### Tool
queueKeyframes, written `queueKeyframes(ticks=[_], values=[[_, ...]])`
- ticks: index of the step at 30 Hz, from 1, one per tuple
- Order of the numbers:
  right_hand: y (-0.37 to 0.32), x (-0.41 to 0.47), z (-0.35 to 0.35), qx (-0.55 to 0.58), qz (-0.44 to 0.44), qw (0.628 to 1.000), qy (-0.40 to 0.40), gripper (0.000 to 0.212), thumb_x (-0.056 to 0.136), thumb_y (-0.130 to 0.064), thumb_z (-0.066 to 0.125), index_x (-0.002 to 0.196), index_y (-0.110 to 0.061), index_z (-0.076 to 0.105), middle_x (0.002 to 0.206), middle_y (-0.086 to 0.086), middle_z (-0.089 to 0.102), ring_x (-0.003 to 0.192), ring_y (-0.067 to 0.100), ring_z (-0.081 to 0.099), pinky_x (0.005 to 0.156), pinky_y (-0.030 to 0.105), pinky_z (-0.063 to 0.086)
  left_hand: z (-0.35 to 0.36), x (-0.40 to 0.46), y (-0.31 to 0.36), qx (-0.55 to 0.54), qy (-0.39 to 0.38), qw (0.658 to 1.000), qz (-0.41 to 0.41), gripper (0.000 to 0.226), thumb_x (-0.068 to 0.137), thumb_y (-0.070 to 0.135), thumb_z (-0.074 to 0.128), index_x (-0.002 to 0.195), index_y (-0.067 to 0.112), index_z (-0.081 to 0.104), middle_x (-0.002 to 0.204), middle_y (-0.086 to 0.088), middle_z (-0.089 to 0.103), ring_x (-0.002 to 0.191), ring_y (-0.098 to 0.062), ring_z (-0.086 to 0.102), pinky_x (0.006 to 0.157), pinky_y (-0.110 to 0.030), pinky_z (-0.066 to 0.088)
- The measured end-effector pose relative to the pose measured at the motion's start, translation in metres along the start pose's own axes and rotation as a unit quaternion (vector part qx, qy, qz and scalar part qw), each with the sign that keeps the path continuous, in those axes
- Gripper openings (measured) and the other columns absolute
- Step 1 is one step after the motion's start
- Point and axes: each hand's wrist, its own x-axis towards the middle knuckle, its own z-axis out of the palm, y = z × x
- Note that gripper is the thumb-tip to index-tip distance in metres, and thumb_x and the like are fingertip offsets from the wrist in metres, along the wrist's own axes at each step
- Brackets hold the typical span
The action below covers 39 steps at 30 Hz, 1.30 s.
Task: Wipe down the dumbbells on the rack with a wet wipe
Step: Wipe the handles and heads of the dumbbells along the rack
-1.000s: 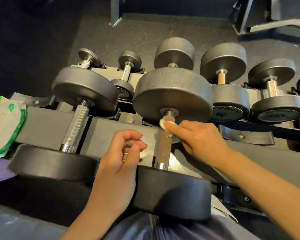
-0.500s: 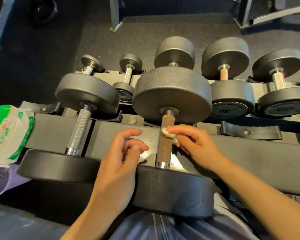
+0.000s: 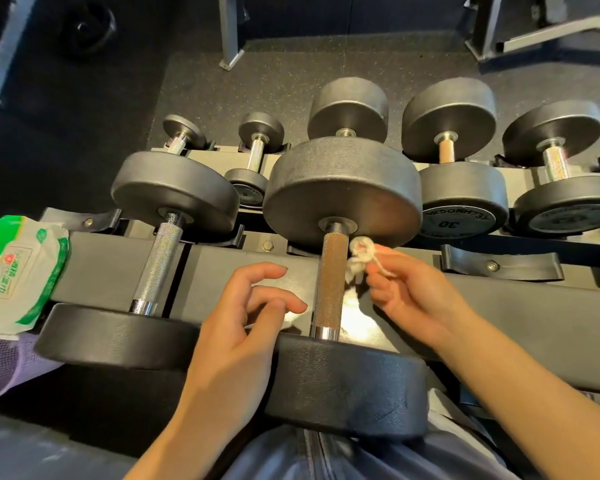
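Note:
A big black dumbbell (image 3: 343, 188) lies on the top rack (image 3: 125, 271) in front of me, its rusty knurled handle (image 3: 330, 282) pointing toward me. My right hand (image 3: 416, 296) pinches a crumpled white wet wipe (image 3: 357, 256) just right of the handle's far end. My left hand (image 3: 243, 327) hovers left of the handle with loosely curled fingers, holding nothing. A smaller dumbbell (image 3: 160, 258) with a silver handle lies to the left.
A green and white pack of wipes (image 3: 18, 275) rests at the rack's left end above a purple mesh cloth (image 3: 0, 362). Several more dumbbells (image 3: 461, 188) sit on the lower tier behind. Machine frames (image 3: 499, 26) stand on the dark floor beyond.
My right hand has pulled the wipe off the handle to its right side, after rubbing along the handle's far end. My left hand has barely moved.

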Motion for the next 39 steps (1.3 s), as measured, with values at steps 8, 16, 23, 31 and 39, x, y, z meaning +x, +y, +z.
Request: queueKeyframes(ticks=[8,16,23,31,39], values=[[-0.025,0.015,0.028,-0.191,0.100,0.977,0.001,0.020,0.095,-0.004,0.031,0.084,-0.011,0.046,0.051,-0.005,0.035,0.036,0.004,0.021,0.034,0.015,0.013,0.001,-0.002,0.002,0.011,-0.002,1.000,0.000,0.023,0.095,0.011,0.052,0.107,0.031,0.056,0.083,0.012,0.073,0.081,-0.003,0.063,0.067,0.001,0.036],[-0.009,-0.006,0.006,-0.366,0.206,0.903,-0.087,0.016,0.099,-0.010,0.041,0.100,-0.014,0.056,0.058,-0.003,0.045,0.044,0.006,0.030,0.035,0.017,0.021,0.001,-0.001,0.003,0.002,-0.010,0.999,-0.031,0.033,0.094,0.003,0.050,0.104,0.033,0.057,0.082,0.010,0.073,0.080,-0.002,0.063,0.067,-0.002,0.039],[-0.011,0.017,0.020,-0.242,0.154,0.958,0.007,0.028,0.095,0.003,0.030,0.088,-0.006,0.055,0.061,0.003,0.045,0.035,0.004,0.032,0.031,0.013,0.020,0.001,-0.001,0.003,0.015,-0.009,0.999,-0.048,0.033,0.093,0.006,0.050,0.102,0.038,0.057,0.085,0.014,0.072,0.085,-0.002,0.062,0.071,-0.006,0.039],[-0.011,0.027,0.023,-0.245,0.084,0.965,0.039,0.032,0.097,-0.011,0.035,0.067,-0.019,0.045,0.047,-0.007,0.031,0.035,0.005,0.020,0.032,0.016,0.013,0.001,0.000,0.001,0.013,-0.001,0.999,-0.043,0.031,0.092,0.006,0.053,0.099,0.035,0.060,0.085,0.012,0.071,0.086,0.000,0.062,0.074,-0.005,0.040],[0.001,0.003,0.004,-0.405,0.087,0.908,-0.059,0.019,0.086,-0.007,0.044,0.070,-0.015,0.047,0.063,0.001,0.044,0.057,0.012,0.034,0.054,0.025,0.029,0.000,0.000,0.000,0.018,-0.002,1.000,-0.014,0.030,0.093,0.003,0.053,0.102,0.030,0.060,0.085,0.009,0.071,0.083,-0.001,0.063,0.068,-0.003,0.040]])
